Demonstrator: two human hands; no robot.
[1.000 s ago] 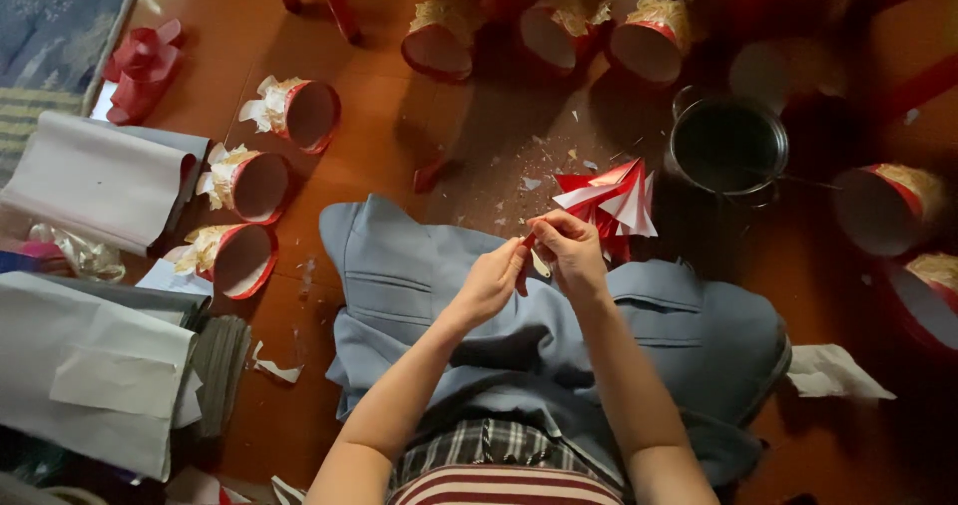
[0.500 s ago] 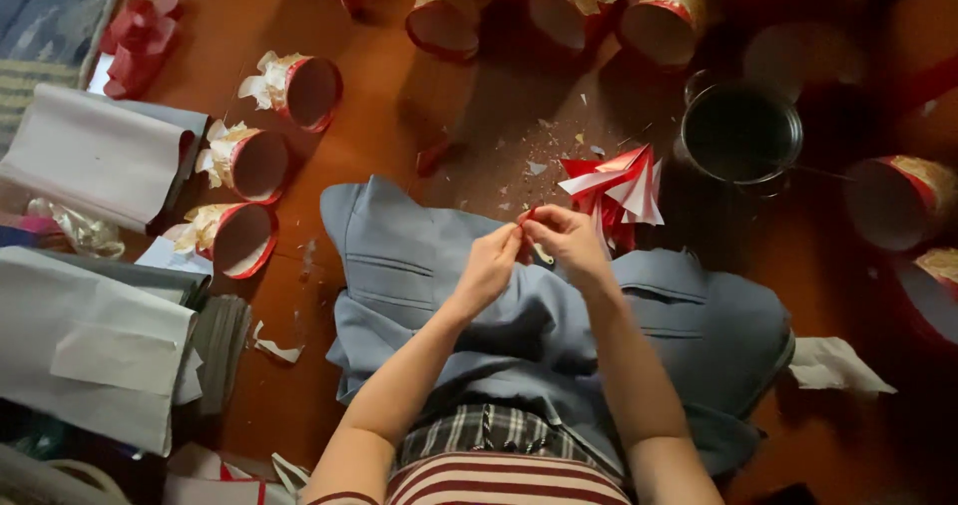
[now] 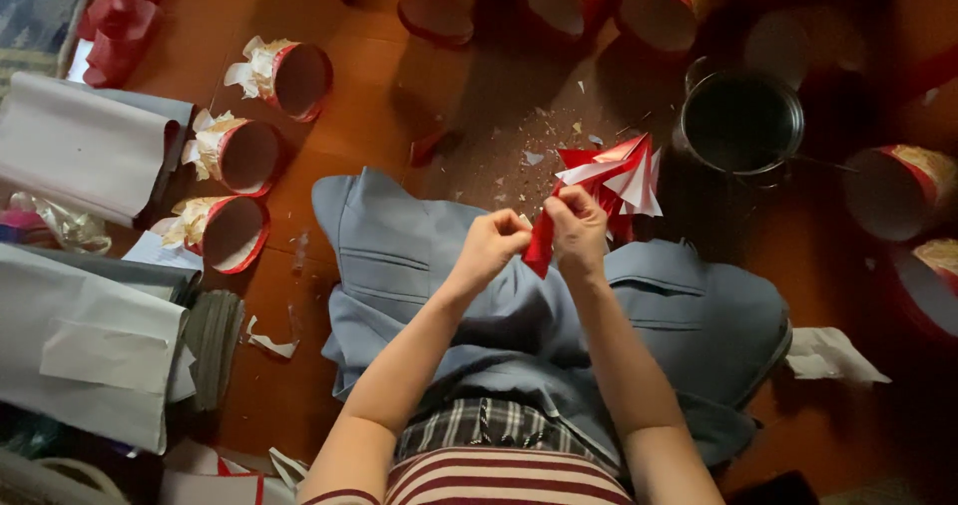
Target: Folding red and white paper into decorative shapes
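Fingers of both hands pinched a folded red-and-white paper piece (image 3: 604, 181) above the lap. Left hand (image 3: 496, 246) gripped its lower red tip, right hand (image 3: 576, 228) held it just beside, thumbs nearly touching. Its fan-like top spread toward a dark metal pot (image 3: 743, 123). Red-rimmed paper cups (image 3: 239, 156) lay tipped over on the wooden floor (image 3: 369, 96) to the left, with grey paper sheets (image 3: 80, 146) nearby.

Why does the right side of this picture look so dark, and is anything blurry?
In the head view, shadow covers the upper right, dimming the metal pot and the red-rimmed cups beside it; the left side by the grey paper rolls is brighter. The hands holding the red and white folded paper look slightly soft.
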